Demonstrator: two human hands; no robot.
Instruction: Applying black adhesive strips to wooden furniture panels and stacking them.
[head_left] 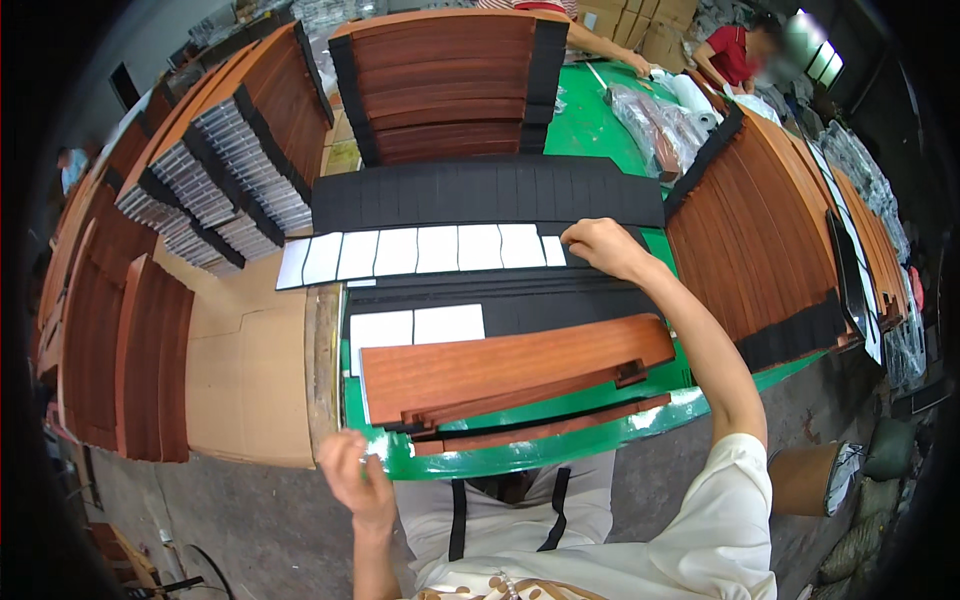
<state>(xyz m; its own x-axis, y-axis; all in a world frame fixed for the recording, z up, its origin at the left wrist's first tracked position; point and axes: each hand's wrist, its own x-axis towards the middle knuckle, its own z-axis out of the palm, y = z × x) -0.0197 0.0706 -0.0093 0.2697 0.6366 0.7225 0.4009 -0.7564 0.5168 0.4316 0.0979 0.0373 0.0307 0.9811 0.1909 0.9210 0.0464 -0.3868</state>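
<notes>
Across the table, my right hand point(605, 247) reaches to the right end of a row of white backing pieces point(420, 252) on black foam strips. Its fingers pinch at the last narrow white piece point(553, 251); the fingertips partly hide the grip. My left hand point(357, 482) hovers by the table's near left corner, fingers loosely curled, thumb apart, with nothing visible in it. Between my arms lies a short stack of reddish-brown wood-grain boards point(510, 365). Two white pieces point(415, 328) on black foam show behind the stack.
More black strips point(480, 195) lie beyond the white row on the green table point(520, 455). Tall brown board stacks with black edging stand behind point(440, 85), at left point(230, 140) and at right point(750, 230). Cardboard point(250, 360) lies at left. Two people work at the far side.
</notes>
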